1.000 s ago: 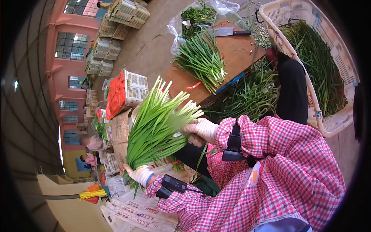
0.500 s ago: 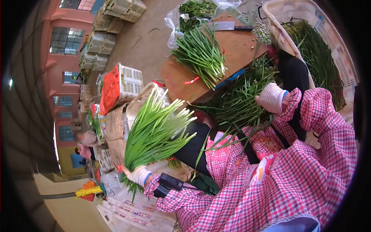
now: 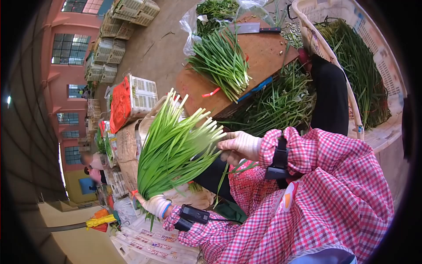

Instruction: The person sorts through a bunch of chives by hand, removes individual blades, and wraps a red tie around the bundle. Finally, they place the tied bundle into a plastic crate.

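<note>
My left hand (image 3: pixel 154 204), in a pale knit glove, grips a large bunch of garlic chives (image 3: pixel 169 152) near its leafy end. The pale cut stem ends fan out up and to the right. At the right edge of this bunch is my right hand (image 3: pixel 239 146), gloved over the palm with bare fingertips. Its fingers are curled in against the chives, and what lies between them is partly hidden. Another bunch of garlic chives (image 3: pixel 222 66) lies on a brown board (image 3: pixel 263 53), beside a red tie (image 3: pixel 211 93) and a knife (image 3: pixel 252 28).
Loose leaves (image 3: pixel 279 103) are heaped below the board. A big white basket (image 3: pixel 369 31) of greens stands at the right. Stacked crates (image 3: pixel 107 53) line the far wall, and a crate with a red cover (image 3: pixel 121 103) stands nearer. Another person (image 3: pixel 93 167) is at the far left.
My right hand has moved left, from above the loose leaves to the edge of the held bunch. My left hand still holds the bunch. The whole view has shifted slightly.
</note>
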{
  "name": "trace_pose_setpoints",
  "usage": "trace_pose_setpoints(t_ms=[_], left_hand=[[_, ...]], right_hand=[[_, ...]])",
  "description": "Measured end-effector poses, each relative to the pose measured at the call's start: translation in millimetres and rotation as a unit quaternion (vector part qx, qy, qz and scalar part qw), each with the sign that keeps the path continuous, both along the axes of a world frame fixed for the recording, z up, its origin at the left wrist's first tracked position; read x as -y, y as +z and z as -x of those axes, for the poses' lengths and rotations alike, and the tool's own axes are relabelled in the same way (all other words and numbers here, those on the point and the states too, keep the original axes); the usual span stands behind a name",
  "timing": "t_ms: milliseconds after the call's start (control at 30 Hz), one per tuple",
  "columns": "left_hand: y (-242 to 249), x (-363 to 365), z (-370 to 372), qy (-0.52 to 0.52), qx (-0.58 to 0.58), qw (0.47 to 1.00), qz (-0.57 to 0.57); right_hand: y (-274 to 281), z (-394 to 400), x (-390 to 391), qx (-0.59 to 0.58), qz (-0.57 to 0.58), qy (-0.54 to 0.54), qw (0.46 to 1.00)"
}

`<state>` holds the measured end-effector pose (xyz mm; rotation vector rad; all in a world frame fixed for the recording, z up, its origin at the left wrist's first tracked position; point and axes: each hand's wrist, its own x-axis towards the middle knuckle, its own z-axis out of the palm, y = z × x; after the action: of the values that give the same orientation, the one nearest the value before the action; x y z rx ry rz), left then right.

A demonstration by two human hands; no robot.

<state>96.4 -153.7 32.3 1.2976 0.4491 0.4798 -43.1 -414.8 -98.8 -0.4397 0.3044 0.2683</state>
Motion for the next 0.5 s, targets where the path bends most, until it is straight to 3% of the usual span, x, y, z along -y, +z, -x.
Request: trace_pose_setpoints(t_ms=[100, 167, 200, 233, 300, 367, 433, 500], left_hand=[[4.2, 4.8, 5.9, -0.014, 0.019, 1.0, 0.013], [6.0, 15.6, 16.3, 0.0, 0.012, 0.994, -0.104], [5.5, 7.4, 11.8, 0.001, 0.013, 0.995, -0.104], [4.2, -6.5, 4.0, -0.011, 0.01, 0.997, -0.071], [5.7, -8.8, 2.0, -0.025, 0.005, 0.999, -0.037], [19.1, 12.9, 13.5, -0.019, 0.049, 0.995, 0.083], [27.3, 28.1, 20.8, -0.001, 0.041, 0.995, 0.092], [31.0, 29.6, 21.3, -0.071, 0.035, 0.979, 0.19]], right_hand=[[2.1, -5.7, -3.5, 0.006, 0.012, -0.003, 1.0], [-3.6, -7.3, -4.1, 0.02, 0.028, -0.007, 0.999], [-12.8, -5.9, -1.9, 0.03, 0.097, 0.006, 0.995], [-22.7, -4.0, 0.3, 0.04, 0.165, 0.018, 0.985], [-42.7, -4.9, 1.9, -0.005, 0.269, -0.074, 0.96], [-61.2, -9.8, 4.6, 0.002, 0.312, -0.17, 0.935], [-50.6, -16.1, 13.7, -0.002, 0.215, -0.169, 0.962], [-117.0, -64.8, -10.6, 0.102, 0.077, -0.221, 0.967]])
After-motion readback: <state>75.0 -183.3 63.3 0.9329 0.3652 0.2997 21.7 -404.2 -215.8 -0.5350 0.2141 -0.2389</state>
